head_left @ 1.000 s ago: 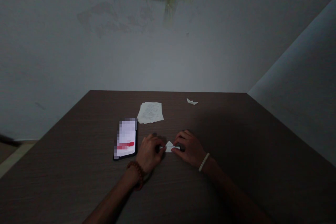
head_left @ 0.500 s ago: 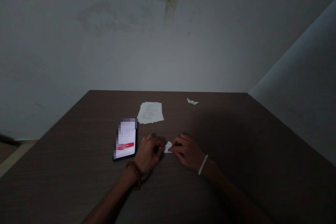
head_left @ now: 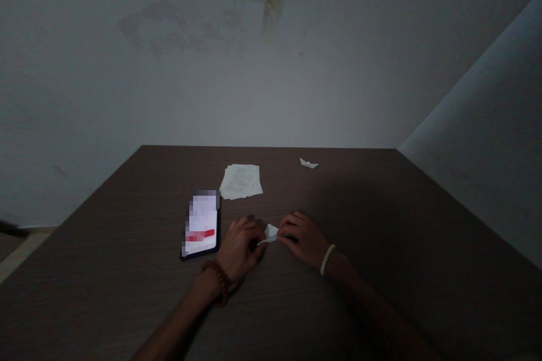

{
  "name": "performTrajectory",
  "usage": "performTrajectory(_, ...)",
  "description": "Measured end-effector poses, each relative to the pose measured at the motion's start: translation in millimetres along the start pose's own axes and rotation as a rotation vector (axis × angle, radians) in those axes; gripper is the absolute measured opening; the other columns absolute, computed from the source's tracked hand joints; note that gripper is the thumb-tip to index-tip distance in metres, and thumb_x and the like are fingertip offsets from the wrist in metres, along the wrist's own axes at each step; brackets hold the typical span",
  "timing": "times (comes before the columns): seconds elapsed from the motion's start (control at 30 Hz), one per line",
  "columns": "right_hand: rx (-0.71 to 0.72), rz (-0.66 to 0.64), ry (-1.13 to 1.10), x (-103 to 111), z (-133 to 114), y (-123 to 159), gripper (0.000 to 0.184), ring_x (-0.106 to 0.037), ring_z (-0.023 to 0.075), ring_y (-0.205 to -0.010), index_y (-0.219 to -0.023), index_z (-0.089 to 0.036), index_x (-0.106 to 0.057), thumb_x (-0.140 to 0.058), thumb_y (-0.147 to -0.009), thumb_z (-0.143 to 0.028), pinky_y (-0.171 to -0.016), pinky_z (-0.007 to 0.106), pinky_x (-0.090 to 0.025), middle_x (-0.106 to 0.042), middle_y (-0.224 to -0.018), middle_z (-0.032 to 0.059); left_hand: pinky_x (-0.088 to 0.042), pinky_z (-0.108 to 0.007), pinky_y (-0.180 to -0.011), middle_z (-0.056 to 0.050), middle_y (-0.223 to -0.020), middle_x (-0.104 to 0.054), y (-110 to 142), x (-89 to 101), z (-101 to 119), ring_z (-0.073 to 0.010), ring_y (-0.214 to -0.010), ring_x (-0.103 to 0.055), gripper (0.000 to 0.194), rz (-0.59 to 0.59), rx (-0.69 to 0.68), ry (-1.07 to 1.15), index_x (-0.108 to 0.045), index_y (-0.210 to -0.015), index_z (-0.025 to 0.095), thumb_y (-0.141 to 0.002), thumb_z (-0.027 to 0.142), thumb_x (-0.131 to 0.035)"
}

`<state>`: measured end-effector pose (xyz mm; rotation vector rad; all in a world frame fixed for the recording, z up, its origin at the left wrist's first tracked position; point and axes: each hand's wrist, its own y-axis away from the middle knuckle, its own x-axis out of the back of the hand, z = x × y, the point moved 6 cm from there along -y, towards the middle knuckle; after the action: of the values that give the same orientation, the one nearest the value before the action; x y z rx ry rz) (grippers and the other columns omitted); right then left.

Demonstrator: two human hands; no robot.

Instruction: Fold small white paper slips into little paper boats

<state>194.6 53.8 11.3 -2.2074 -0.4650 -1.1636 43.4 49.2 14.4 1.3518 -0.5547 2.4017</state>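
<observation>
A small folded piece of paper (head_left: 271, 230) with a pointed top is held between my two hands, just above or on the tabletop. My left hand (head_left: 240, 245), with a brown bead bracelet at the wrist, pinches its left end. On the other side, my right hand (head_left: 305, 238), wearing a pale bracelet, grips the right end between thumb and fingers. The paper's lower edge sticks out toward me as a thin flap. My fingertips cover both of its ends.
A tablet or large phone (head_left: 201, 223) with a lit, partly blurred screen lies left of my left hand. Behind it is a stack of printed paper sheets (head_left: 241, 181). A folded paper boat (head_left: 309, 163) rests near the back edge of the dark wooden table (head_left: 355, 304), before a grey wall.
My right hand has shifted slightly up and away, and the paper has tilted, its right end rising and its lower flap now standing out. The left hand keeps its pinch.
</observation>
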Motion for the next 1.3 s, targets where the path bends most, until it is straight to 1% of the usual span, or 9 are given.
performTrajectory(0.17,0.017,0.0,-0.018,2.4,-4.2,0.4,0.003,-0.053,0.0176,-0.088,-0.082,-0.021,-0.069,-0.066,-0.082,-0.021,-0.081,0.033,-0.041,-0.062,-0.092,0.0032,-0.035,-0.039,-0.078,-0.004,-0.088,-0.064,0.5,1.3,5.9,-0.0251,-0.094,-0.049,0.012,-0.041,-0.032,-0.017,-0.071,-0.083,0.025,-0.079,0.023,-0.06)
performTrajectory(0.33,0.015,-0.006,-0.025,3.0,-5.5,0.9,0.003,-0.055,0.0174,-0.087,-0.081,-0.024,-0.071,-0.069,-0.078,-0.021,-0.08,0.033,-0.04,-0.062,-0.091,0.0027,-0.034,-0.039,-0.079,-0.004,-0.089,-0.062,0.7,2.6,9.5,-0.0241,-0.093,-0.049,0.014,-0.055,-0.035,-0.023,-0.074,-0.086,0.029,-0.081,0.029,-0.061)
performTrajectory(0.5,0.036,-0.003,-0.062,7.6,-5.4,0.4,0.002,-0.055,0.0171,-0.086,-0.078,-0.023,-0.071,-0.071,-0.077,-0.022,-0.08,0.032,-0.041,-0.063,-0.091,0.0029,-0.033,-0.037,-0.077,-0.003,-0.086,-0.062,-0.1,5.1,11.8,-0.0228,-0.09,-0.05,0.012,-0.048,-0.045,-0.038,-0.074,-0.081,0.03,-0.081,0.029,-0.062)
performTrajectory(0.63,0.035,-0.019,-0.088,10.0,0.0,1.6,0.002,-0.055,0.0167,-0.086,-0.075,-0.023,-0.072,-0.074,-0.074,-0.023,-0.078,0.031,-0.043,-0.064,-0.094,0.0028,-0.033,-0.038,-0.077,-0.003,-0.085,-0.064,0.1,7.0,10.8,-0.0234,-0.091,-0.051,0.01,-0.054,-0.025,-0.044,-0.075,-0.075,0.028,-0.079,0.029,-0.065)
performTrajectory(0.87,0.003,-0.052,-0.1,13.5,9.5,4.4,0.007,-0.055,0.0169,-0.089,-0.073,-0.024,-0.073,-0.078,-0.069,-0.024,-0.078,0.031,-0.044,-0.064,-0.1,0.0025,-0.034,-0.039,-0.079,-0.003,-0.087,-0.068,-0.1,10.0,8.5,-0.0244,-0.093,-0.053,0.015,-0.075,-0.015,-0.027,-0.072,-0.066,0.024,-0.078,0.029,-0.064)
performTrajectory(1.0,-0.026,-0.039,-0.099,15.8,9.1,4.4,0.005,-0.055,0.0171,-0.089,-0.071,-0.022,-0.071,-0.076,-0.072,-0.024,-0.078,0.031,-0.044,-0.063,-0.1,0.0029,-0.034,-0.04,-0.082,-0.002,-0.086,-0.068,-0.3,10.2,5.3,-0.0242,-0.095,-0.053,0.018,-0.059,0.006,0.003,-0.069,-0.064,0.022,-0.08,0.029,-0.063)
performTrajectory(1.17,-0.066,0.005,-0.074,12.6,7.4,2.3,0.012,-0.056,0.0165,-0.086,-0.067,-0.019,-0.068,-0.07,-0.078,-0.024,-0.079,0.032,-0.042,-0.063,-0.093,0.0038,-0.035,-0.038,-0.08,-0.002,-0.078,-0.066,-0.6,6.8,-0.1,-0.023,-0.089,-0.054,0.024,-0.004,0.036,0.021,-0.065,-0.067,0.019,-0.084,0.034,-0.057)
performTrajectory(1.3,-0.083,0.051,-0.056,9.6,7.2,1.6,0.014,-0.056,0.0163,-0.085,-0.066,-0.019,-0.066,-0.07,-0.078,-0.025,-0.079,0.031,-0.041,-0.063,-0.09,0.0034,-0.036,-0.037,-0.078,-0.003,-0.079,-0.066,-0.9,3.1,-2.3,-0.0236,-0.089,-0.054,0.023,0.027,0.035,0.023,-0.063,-0.071,0.019,-0.086,0.034,-0.054)
